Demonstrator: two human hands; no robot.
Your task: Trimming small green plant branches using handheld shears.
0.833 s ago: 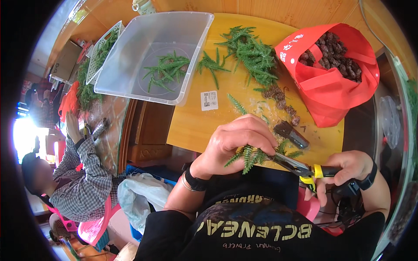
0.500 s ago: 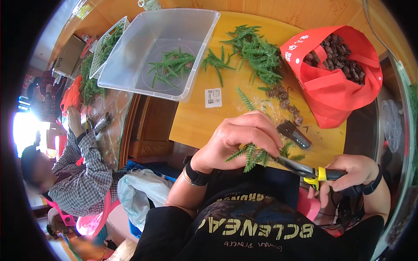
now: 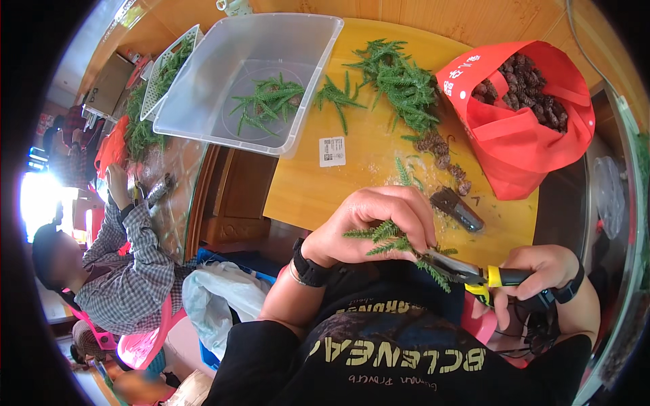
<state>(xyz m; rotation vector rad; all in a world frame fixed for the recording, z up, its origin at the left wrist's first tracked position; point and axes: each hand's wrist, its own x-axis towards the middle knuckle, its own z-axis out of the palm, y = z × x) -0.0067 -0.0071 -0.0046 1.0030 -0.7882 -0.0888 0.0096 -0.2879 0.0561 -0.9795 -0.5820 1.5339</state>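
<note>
My left hand [image 3: 379, 218] pinches a green artificial pine sprig [image 3: 387, 237], its needled tips sticking out on both sides of the fingers. In my right hand [image 3: 545, 271] is a pair of pliers [image 3: 497, 276] with yellow and black handles. Their jaws point left and meet the sprig beside my left fingertips; whether they bite on its stem I cannot tell. Beyond the hands, on the yellow table [image 3: 305, 196], lie a dark narrow bundle [image 3: 457, 208] and a short row of brown pine cones [image 3: 437, 149]. A pile of green sprigs [image 3: 403, 84] is behind them.
A clear plastic box [image 3: 203, 101] with a few sprigs stands at the left. A red bag [image 3: 514, 149] full of pine cones is at the right. A white label [image 3: 332, 152] lies between. Far left, a co-worker in a checked shirt [image 3: 135, 291] sits at another table.
Both hands have shifted slightly, the right one a little left with the pliers. The sprig has turned in my left fingers, and one tip now hangs below the jaws.
</note>
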